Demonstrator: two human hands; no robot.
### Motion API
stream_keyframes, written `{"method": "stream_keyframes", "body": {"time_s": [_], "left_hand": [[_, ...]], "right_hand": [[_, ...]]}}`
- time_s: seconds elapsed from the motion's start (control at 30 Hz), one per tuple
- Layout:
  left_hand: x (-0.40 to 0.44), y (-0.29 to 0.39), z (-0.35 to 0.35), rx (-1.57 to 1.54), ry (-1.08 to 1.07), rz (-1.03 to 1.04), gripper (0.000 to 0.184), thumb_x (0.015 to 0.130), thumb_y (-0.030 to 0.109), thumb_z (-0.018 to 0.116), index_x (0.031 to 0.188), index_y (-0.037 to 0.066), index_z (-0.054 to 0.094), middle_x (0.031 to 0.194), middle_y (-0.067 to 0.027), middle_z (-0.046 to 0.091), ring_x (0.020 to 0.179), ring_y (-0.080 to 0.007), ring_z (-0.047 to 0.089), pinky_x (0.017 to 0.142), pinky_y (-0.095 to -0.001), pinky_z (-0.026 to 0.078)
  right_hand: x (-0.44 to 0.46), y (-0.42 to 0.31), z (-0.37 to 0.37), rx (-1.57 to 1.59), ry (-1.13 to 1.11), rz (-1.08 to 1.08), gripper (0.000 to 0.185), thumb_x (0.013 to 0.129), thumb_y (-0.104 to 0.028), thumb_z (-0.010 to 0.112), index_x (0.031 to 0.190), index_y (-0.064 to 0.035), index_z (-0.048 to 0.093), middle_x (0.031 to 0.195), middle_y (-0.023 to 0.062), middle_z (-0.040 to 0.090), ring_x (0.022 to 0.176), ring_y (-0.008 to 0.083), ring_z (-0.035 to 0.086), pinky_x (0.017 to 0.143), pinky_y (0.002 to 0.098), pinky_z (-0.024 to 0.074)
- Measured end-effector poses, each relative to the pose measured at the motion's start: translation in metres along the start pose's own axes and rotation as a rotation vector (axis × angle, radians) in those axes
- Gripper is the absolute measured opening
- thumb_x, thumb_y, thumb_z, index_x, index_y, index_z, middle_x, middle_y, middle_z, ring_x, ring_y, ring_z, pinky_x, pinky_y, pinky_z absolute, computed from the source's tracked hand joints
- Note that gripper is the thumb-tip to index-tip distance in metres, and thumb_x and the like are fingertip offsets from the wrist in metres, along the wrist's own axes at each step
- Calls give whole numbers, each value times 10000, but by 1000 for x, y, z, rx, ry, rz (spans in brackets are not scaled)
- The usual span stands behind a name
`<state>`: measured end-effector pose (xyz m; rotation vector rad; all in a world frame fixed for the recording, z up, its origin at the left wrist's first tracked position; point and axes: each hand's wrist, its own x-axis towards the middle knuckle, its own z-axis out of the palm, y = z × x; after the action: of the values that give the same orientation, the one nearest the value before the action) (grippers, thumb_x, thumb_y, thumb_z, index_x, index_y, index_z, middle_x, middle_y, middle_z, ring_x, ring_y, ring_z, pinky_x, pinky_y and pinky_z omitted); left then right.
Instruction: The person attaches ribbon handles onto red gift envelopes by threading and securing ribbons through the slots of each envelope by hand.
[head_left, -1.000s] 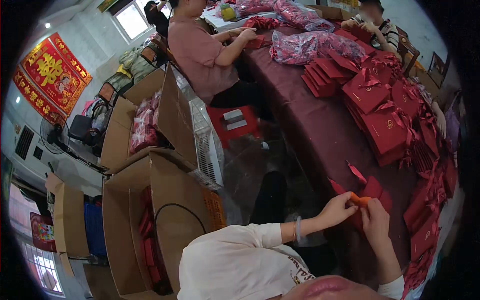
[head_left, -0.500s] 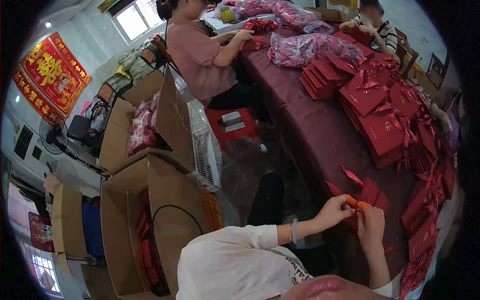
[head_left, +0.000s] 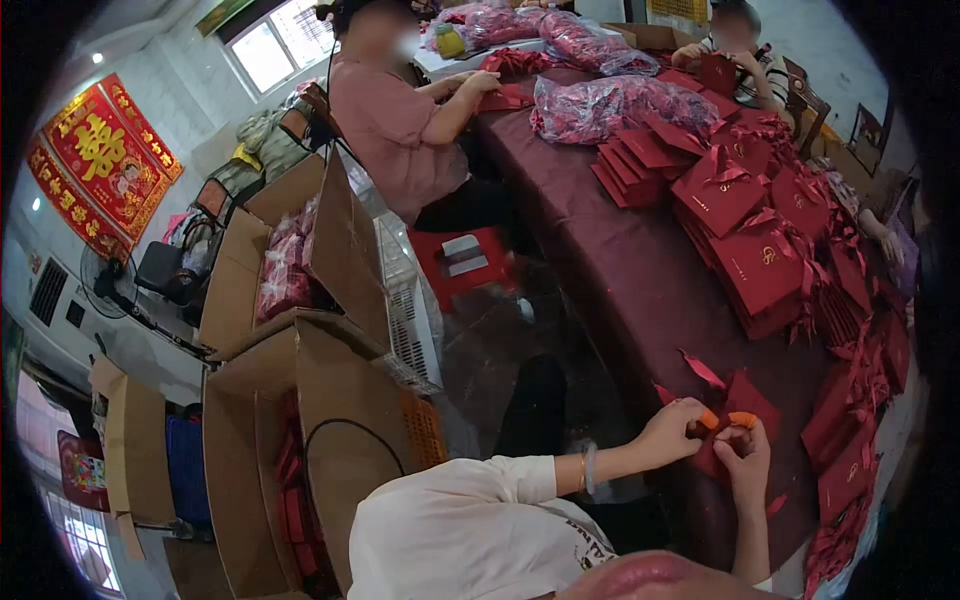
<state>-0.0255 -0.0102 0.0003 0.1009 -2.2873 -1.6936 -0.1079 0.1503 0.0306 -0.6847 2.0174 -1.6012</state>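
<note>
My left hand (head_left: 680, 432) and my right hand (head_left: 743, 447) are a little apart over a small red bag (head_left: 750, 402) near the table's front edge. Orange covers wrap a fingertip on each hand. The fingers of both hands are pinched together at the bag's ribbon side; what is between them is too small to make out. A red ribbon end (head_left: 703, 369) sticks up beyond my left hand. Part of the bag is hidden behind my hands.
Stacked red bags (head_left: 760, 270) with ribbons line the right of the maroon-covered table (head_left: 640, 290). A plastic-wrapped bundle (head_left: 620, 108) lies farther back. Two persons sit at the far end; another person's hand shows at right. Open cartons (head_left: 350, 420) and a red stool (head_left: 465, 265) stand left.
My hands have moved apart slightly, opening a gap between the orange-covered fingertips. The seated person in pink has turned a little, and the whole view has shifted slightly.
</note>
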Motion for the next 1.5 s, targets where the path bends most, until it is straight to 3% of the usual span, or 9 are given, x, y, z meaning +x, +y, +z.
{"method": "stream_keyframes", "body": {"time_s": [0.33, 0.4, 0.57, 0.8, 0.9, 1.27, 1.33, 1.43, 1.5], "left_hand": [[3, 7, 0, 111, -136, -82, 272, 743, 10, 604, 976, 22, 464, 893, -163, 576, 846, -333, 578, 719, -398, 463], [3, 8, -3, 151, -149, -26, 266, 741, -5, 589, 973, 17, 461, 893, -165, 568, 842, -341, 573, 710, -407, 461], [10, 14, -6, 490, -222, 86, 251, 738, -40, 524, 978, 12, 471, 922, -183, 532, 830, -386, 551, 656, -445, 458], [24, 21, -16, 748, -397, 149, 354, 709, -25, 569, 1056, 25, 519, 922, -161, 548, 828, -343, 576, 634, -421, 484], [24, 36, -43, 638, -431, 82, 230, 693, 4, 607, 911, 70, 574, 914, -155, 584, 845, -331, 592, 697, -421, 473], [-4, 5, -107, 366, -87, -356, 264, 766, 25, 655, 1025, 16, 606, 791, -83, 648, 686, -135, 599, 630, -261, 472], [-6, 9, -104, 414, -26, -336, 277, 796, 33, 636, 1067, -1, 591, 859, -102, 653, 760, -153, 614, 673, -262, 474], [-6, 3, -94, 835, 205, 68, 268, 825, 25, 600, 1091, 12, 580, 954, -137, 617, 839, -218, 593, 707, -279, 466], [-1, 17, -72, 688, 209, 102, 260, 829, 31, 599, 1086, 6, 579, 930, -135, 611, 811, -226, 588, 698, -288, 465]], "right_hand": [[-6, -4, -1, 16, 13, -6, 365, 733, 16, 657, 1077, -19, 539, 897, 39, 579, 846, 129, 556, 786, 272, 446], [-8, -23, -2, -379, -32, -71, 456, 682, -25, 719, 1104, -17, 545, 1012, 81, 562, 930, 192, 559, 822, 300, 445], [-3, -4, -12, -493, -93, -186, 567, 634, -84, 765, 1147, -22, 531, 1168, 123, 491, 1068, 273, 512, 888, 328, 426], [-3, -4, -11, -379, -134, -139, 650, 647, -113, 767, 1224, -10, 484, 1218, 137, 472, 1097, 287, 498, 905, 344, 424], [-5, 7, -15, -569, -110, -244, 669, 651, -129, 769, 1238, -9, 473, 1222, 144, 472, 1093, 293, 493, 908, 350, 421], [0, 3, -15, -425, -157, -164, 651, 678, -84, 734, 1259, -19, 448, 1120, 122, 516, 1005, 271, 519, 857, 338, 436], [-2, 10, -13, -431, -147, -132, 634, 682, -83, 732, 1248, -15, 455, 1111, 115, 518, 1003, 264, 525, 851, 335, 443], [-2, 20, -10, -375, -85, -220, 616, 687, -101, 732, 1234, -10, 463, 1123, 116, 516, 1006, 267, 529, 845, 342, 450], [-2, 21, -9, -481, -44, -286, 625, 684, -117, 736, 1236, -11, 463, 1141, 122, 509, 1024, 273, 524, 850, 349, 445]]}}
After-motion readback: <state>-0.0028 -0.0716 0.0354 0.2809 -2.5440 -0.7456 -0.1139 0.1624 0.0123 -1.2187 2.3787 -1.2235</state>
